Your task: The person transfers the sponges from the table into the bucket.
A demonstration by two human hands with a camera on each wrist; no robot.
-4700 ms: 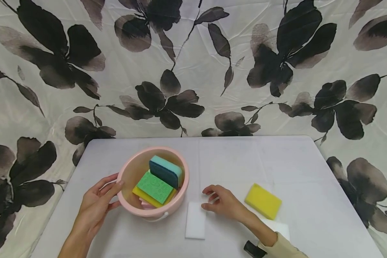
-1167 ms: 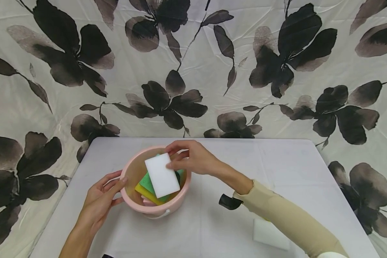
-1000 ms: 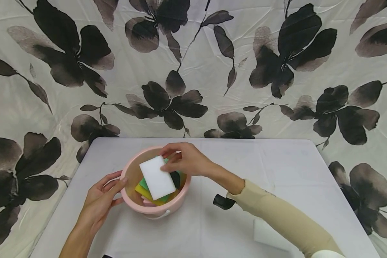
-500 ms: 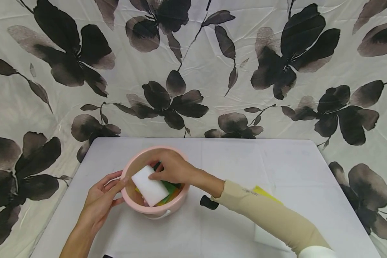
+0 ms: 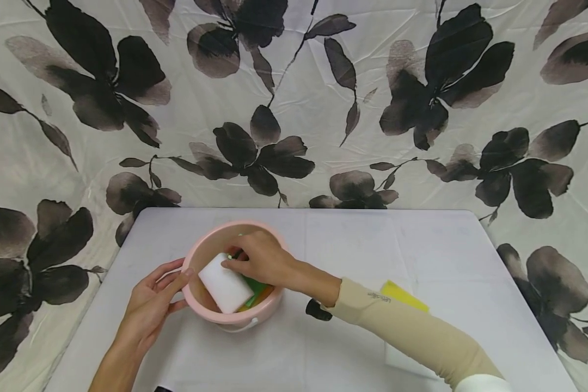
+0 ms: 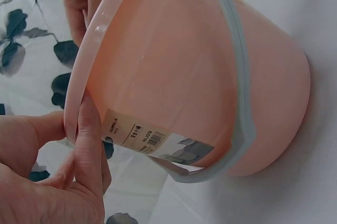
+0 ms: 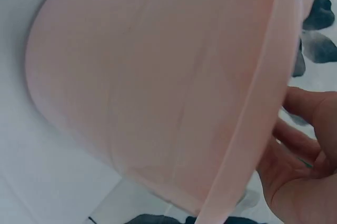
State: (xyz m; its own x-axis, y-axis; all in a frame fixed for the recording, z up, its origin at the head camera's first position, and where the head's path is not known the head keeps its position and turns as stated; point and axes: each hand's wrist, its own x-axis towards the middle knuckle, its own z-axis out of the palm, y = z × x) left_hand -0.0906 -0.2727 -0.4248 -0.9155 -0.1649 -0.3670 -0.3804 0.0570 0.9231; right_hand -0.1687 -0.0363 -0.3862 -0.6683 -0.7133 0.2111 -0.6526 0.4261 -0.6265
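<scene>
A pink bucket [image 5: 216, 318] stands at the left of the white table. My left hand [image 5: 149, 305] grips its rim, thumb on one side and fingers on the other, as the left wrist view [image 6: 58, 166] also shows. Inside the bucket's mouth, my right hand [image 5: 264, 260] pinches a white sponge [image 5: 225, 286] by its upper right edge. Beneath that sponge a green sponge [image 5: 256, 285] partly shows; the other sponges in there are mostly covered. In the right wrist view the bucket's wall hides whatever the right hand [image 7: 303, 155] holds.
A yellow sponge [image 5: 404, 295] and a pale white sponge [image 5: 406, 360] lie on the table [image 5: 353, 239] at the right, both partly behind the right sleeve [image 5: 397, 326]. A grey handle [image 6: 242, 77] hangs on the bucket. A floral cloth [image 5: 343, 163] rises behind the table.
My right hand took the white sponge from the table, carried it left over the bucket and lowered it inside. Over the last half second it barely moved. My left hand kept its grip on the rim.
</scene>
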